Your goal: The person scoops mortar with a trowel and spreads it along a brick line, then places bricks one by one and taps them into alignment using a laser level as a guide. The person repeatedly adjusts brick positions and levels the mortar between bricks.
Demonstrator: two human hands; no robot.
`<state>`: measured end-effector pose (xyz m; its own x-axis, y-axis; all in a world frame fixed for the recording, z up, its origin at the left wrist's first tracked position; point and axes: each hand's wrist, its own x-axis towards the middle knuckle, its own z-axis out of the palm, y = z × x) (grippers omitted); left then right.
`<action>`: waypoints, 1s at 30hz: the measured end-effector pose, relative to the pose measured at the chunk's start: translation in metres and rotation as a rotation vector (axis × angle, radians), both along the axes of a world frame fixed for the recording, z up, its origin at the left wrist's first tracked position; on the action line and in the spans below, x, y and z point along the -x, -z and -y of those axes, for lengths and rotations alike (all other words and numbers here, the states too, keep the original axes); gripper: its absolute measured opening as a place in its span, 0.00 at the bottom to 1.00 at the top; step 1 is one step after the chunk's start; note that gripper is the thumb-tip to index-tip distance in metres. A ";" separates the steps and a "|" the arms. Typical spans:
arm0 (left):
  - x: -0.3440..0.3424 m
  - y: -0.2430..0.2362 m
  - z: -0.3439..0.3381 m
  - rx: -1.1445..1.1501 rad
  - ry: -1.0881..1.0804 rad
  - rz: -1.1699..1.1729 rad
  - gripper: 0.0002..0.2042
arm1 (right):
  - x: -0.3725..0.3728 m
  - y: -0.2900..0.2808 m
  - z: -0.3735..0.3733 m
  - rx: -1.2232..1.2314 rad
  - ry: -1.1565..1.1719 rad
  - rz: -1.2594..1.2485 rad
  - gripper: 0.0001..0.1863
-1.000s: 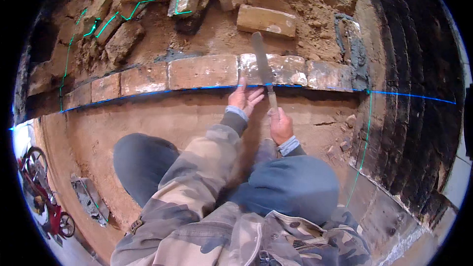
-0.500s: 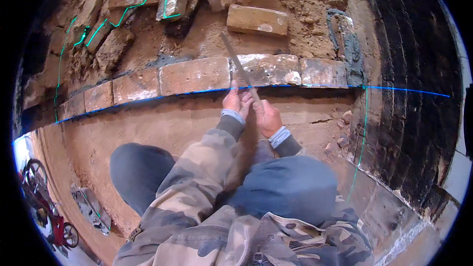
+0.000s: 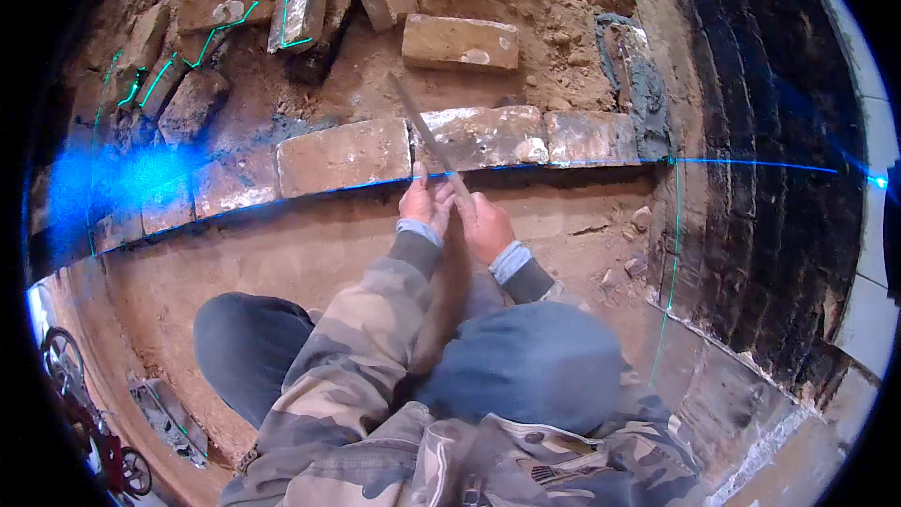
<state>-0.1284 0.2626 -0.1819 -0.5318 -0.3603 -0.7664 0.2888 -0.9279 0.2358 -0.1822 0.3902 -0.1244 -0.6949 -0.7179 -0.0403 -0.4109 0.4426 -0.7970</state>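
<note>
My right hand (image 3: 485,229) is closed around the lower end of a long, thin, flat tool (image 3: 419,124), seen edge-on, so its exact kind does not show. The tool slants up and left across a row of reddish-brown bricks. Beside it my left hand (image 3: 428,203) has its thumb raised and its fingers apart, close to the tool and the right hand; it seems to grip nothing. Just beyond both hands lie a long brick (image 3: 344,156) and a white-smeared brick (image 3: 488,134) of the row. A blue laser line runs along the row's near edge.
Loose bricks (image 3: 225,6) are heaped on sandy soil beyond the row, with a single brick (image 3: 460,43) near them. Mortar (image 3: 648,99) clings to the right end. A dark wall (image 3: 751,131) rises on the right. A mortar-smeared tool (image 3: 169,421) lies at lower left, near a bicycle-like wheel (image 3: 64,361).
The whole view has shifted, so the scene sits farther left. A bright blue laser glare now covers the row's left end. My hands and the tool keep nearly the same place against the bricks.
</note>
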 end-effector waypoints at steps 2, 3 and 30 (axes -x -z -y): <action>-0.002 0.001 -0.003 -0.021 0.006 -0.009 0.27 | 0.004 -0.001 0.000 -0.025 -0.006 0.035 0.15; -0.002 0.000 -0.003 -0.029 0.007 -0.016 0.27 | 0.003 0.000 -0.001 -0.029 -0.001 0.024 0.16; -0.044 -0.018 0.045 0.296 -0.068 0.447 0.29 | -0.011 -0.013 0.015 -0.050 -0.076 0.001 0.18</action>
<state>-0.0845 0.2178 -0.1641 -0.1453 -0.6175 -0.7730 0.1572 -0.7858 0.5981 -0.1713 0.3749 -0.1118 -0.6387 -0.7655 -0.0781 -0.4439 0.4494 -0.7752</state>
